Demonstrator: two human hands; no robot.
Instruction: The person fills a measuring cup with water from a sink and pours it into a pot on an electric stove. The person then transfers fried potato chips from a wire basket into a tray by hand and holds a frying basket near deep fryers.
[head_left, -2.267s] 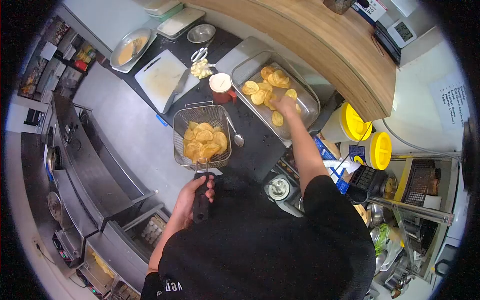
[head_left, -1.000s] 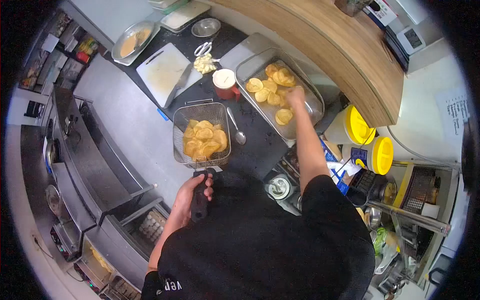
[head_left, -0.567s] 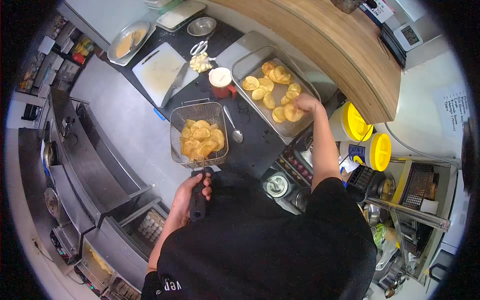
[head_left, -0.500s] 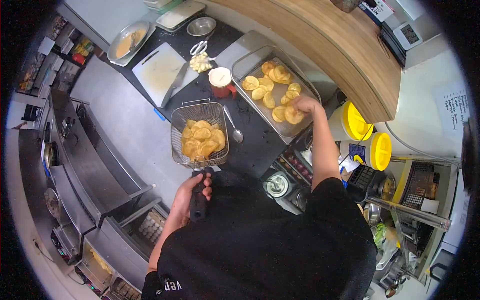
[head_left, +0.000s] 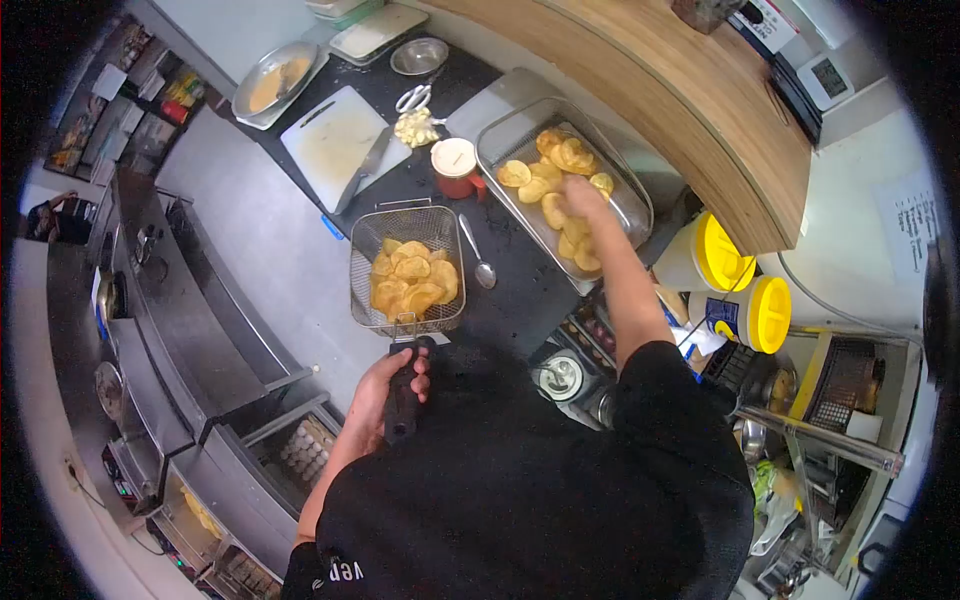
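My left hand [head_left: 378,392] is wrapped round the black handle [head_left: 401,405] of a wire fry basket [head_left: 361,305]. A heap of golden fried potato chips [head_left: 412,285] fills the middle of that basket, which rests on the dark counter. To the right lies a shallow metal tray [head_left: 628,212] with more round chips [head_left: 570,155] spread over it. My right hand [head_left: 584,197] reaches down into this tray among the chips. Its fingers are blurred, so what they hold, if anything, does not show.
A spoon [head_left: 484,270] and a red cup [head_left: 458,184] stand between basket and tray. Behind are a knife [head_left: 364,168] on a white cutting board [head_left: 325,135], scissors [head_left: 413,97] and a metal bowl [head_left: 419,56]. Yellow-lidded tubs [head_left: 768,315] stand at right, below a wooden shelf edge [head_left: 690,120].
My right hand has moved from the tray's right side, where it was at a chip, farther left and toward its middle. My left hand keeps its grip on the basket handle.
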